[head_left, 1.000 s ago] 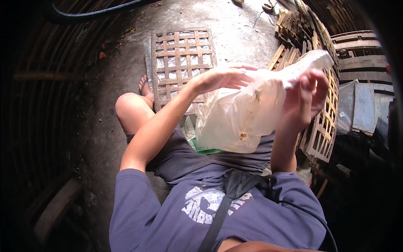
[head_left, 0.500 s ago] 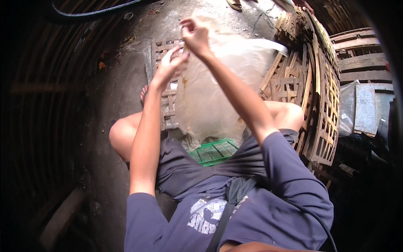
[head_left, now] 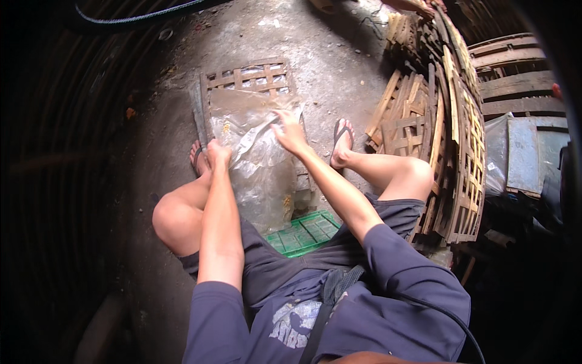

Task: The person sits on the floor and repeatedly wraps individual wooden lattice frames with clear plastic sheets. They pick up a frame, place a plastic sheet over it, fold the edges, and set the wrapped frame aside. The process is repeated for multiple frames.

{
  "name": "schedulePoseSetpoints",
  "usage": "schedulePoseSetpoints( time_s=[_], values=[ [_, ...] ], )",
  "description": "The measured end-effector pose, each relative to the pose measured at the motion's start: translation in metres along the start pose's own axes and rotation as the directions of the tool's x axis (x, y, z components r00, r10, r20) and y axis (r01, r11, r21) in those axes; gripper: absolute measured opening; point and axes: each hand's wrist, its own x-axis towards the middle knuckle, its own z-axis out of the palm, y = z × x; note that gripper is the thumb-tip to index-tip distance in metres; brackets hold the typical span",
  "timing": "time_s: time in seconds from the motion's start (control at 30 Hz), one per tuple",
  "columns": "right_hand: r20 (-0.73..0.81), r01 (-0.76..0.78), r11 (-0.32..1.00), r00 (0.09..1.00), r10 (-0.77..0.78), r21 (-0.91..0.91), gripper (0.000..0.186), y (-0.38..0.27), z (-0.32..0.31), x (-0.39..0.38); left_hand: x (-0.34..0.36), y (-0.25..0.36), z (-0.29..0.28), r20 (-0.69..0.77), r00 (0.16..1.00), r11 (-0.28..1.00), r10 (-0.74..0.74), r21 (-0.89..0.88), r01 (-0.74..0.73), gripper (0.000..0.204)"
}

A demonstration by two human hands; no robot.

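Note:
A crumpled clear plastic sheet (head_left: pixel 257 188) lies over a woven slat panel (head_left: pixel 245 76) between my legs. The panel's lattice shows beyond the sheet's far edge. At the sheet's left edge, my left hand (head_left: pixel 219 155) is closed, gripping the plastic. My right hand (head_left: pixel 291 131) rests at the upper right part of the sheet, its thumb and fingers apart and pointing left. Under the near end of the sheet, a green plastic crate (head_left: pixel 303 235) shows between my thighs.
To the right leans a tall stack of woven slat panels (head_left: pixel 464 158), with loose wooden slats (head_left: pixel 394 100) beside it. Another person's hand (head_left: pixel 418 7) touches the stack's far end. My sandalled feet (head_left: pixel 343 138) flank the panel. A blue-grey board (head_left: pixel 522 151) stands farther right.
The plastic sheet, spread wide and blurred before, now lies smaller and flatter over the panel. Both hands have come down toward me and moved apart. Another person's hand has appeared at the stack.

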Motion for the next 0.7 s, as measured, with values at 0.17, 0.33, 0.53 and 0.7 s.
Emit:
schedulePoseSetpoints(
  time_s=[0.17, 0.33, 0.53, 0.7],
  values=[
    [-0.151, -0.522, 0.851, 0.847, 0.510, -0.057, 0.049, 0.087, -0.004, -0.083, 0.004, -0.005, 0.017, -0.060, 0.998, 0.992, -0.018, -0.128, 0.010, 0.033],
    [-0.073, -0.593, 0.800, 0.805, 0.589, -0.092, 0.044, 0.095, -0.004, -0.092, -0.001, -0.001, 0.007, -0.076, 0.993, 0.984, -0.093, -0.161, 0.079, 0.026],
    [-0.119, -0.571, 0.815, 0.820, 0.561, -0.094, 0.040, 0.065, -0.001, -0.050, 0.009, -0.019, 0.008, -0.112, 0.992, 0.991, -0.055, -0.128, 0.040, 0.024],
    [-0.209, -0.525, 0.846, 0.841, 0.499, -0.094, 0.039, 0.078, 0.006, 0.003, 0.036, -0.043, 0.026, -0.250, 0.968, 0.995, 0.022, -0.085, -0.044, 0.021]
  ],
)
